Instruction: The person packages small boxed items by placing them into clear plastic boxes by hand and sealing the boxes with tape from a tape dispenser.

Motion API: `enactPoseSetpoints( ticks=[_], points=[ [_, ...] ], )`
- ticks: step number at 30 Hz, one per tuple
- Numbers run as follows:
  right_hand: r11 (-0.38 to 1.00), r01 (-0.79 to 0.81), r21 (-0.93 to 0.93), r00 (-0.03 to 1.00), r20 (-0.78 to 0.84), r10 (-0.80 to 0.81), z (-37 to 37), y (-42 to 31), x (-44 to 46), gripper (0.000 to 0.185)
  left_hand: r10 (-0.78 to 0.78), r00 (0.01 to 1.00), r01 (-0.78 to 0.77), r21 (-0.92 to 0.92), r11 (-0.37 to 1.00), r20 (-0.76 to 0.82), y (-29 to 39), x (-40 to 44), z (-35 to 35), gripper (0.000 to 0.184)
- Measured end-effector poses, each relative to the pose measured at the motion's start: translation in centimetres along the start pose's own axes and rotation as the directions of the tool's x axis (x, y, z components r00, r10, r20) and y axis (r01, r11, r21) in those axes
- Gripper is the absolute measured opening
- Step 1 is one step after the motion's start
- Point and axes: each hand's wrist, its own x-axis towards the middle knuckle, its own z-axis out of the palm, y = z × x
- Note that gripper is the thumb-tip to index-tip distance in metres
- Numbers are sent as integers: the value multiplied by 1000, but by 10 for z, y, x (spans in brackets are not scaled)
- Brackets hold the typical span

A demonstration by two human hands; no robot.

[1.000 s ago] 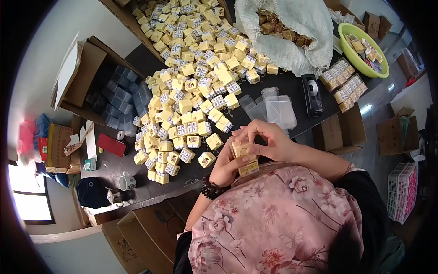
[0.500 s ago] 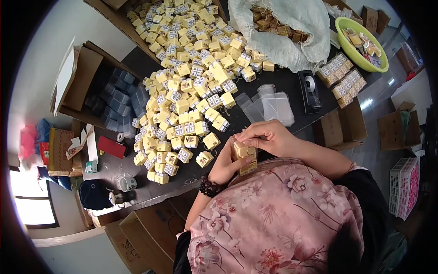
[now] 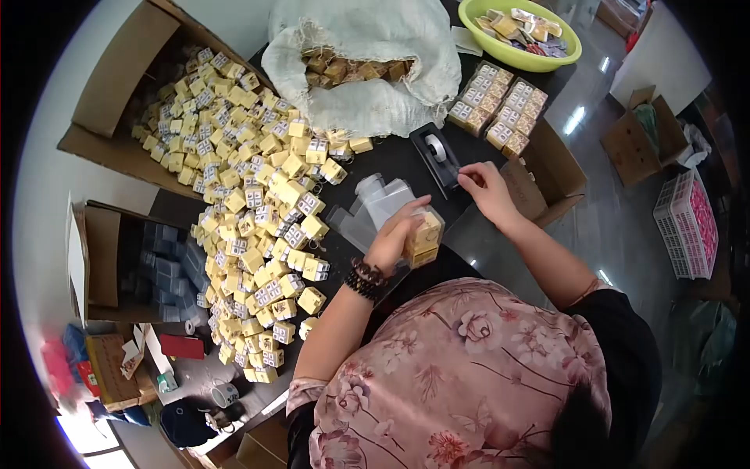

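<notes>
While in left hand [image 3: 393, 241], one pack [image 3: 426, 235]

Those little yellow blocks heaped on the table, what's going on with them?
One person is handling them. The left hand holds a small stack of yellow blocks, while the right hand is beside the tape dispenser; whether it grips any tape is too small to tell. Loose blocks spill from a cardboard box, clear plastic pieces lie near the left hand, and neat block packs sit beyond the dispenser.
</notes>
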Motion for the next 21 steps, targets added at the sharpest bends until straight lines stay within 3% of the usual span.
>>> enactPoseSetpoints(
  ticks=[1,2,3,5,7,8,11,12,14,17,18,20,21],
  points=[
    [1000,-6,0,1000,-16,6,-5,2,7,14,-24,1000,24,36,999,7,-1,20,5,54],
    [954,-199,226,968,196,155,-10,3,13,12,-77,996,78,-23,997,49,-2,35,9,57],
    [823,-410,392,875,424,234,-13,2,16,10,-79,995,80,-15,997,62,-6,49,9,57],
    [745,-497,444,849,429,310,-21,-11,17,7,-112,987,119,-52,992,111,-17,71,8,56],
    [399,-622,674,781,492,385,-25,-21,12,7,-160,983,170,-116,979,92,-7,70,12,57],
    [394,-625,674,778,492,392,-27,-20,7,7,-199,977,208,-134,969,76,-3,68,14,58],
    [627,-501,597,865,382,327,-22,3,-13,10,-261,963,269,-170,948,71,-1,67,14,58],
    [620,-503,602,864,378,333,-13,16,-15,10,-250,967,256,-181,950,58,-4,69,13,58],
    [776,-440,452,898,248,364,0,33,-22,12,-244,969,249,-186,951,49,-6,69,13,58],
    [739,-387,552,921,196,336,4,38,-30,12,-232,972,234,-200,952,33,-5,66,17,56],
    [739,-379,556,924,190,331,-1,28,-31,12,-162,986,155,-125,980,-42,-9,66,17,56],
    [603,-309,735,951,223,215,-21,-10,-42,13,1,986,10,66,998,-165,-10,56,22,51],
    [603,-311,734,950,221,220,-28,-25,-43,13,-3,987,13,64,998,-162,-9,52,27,51]
  ],
)
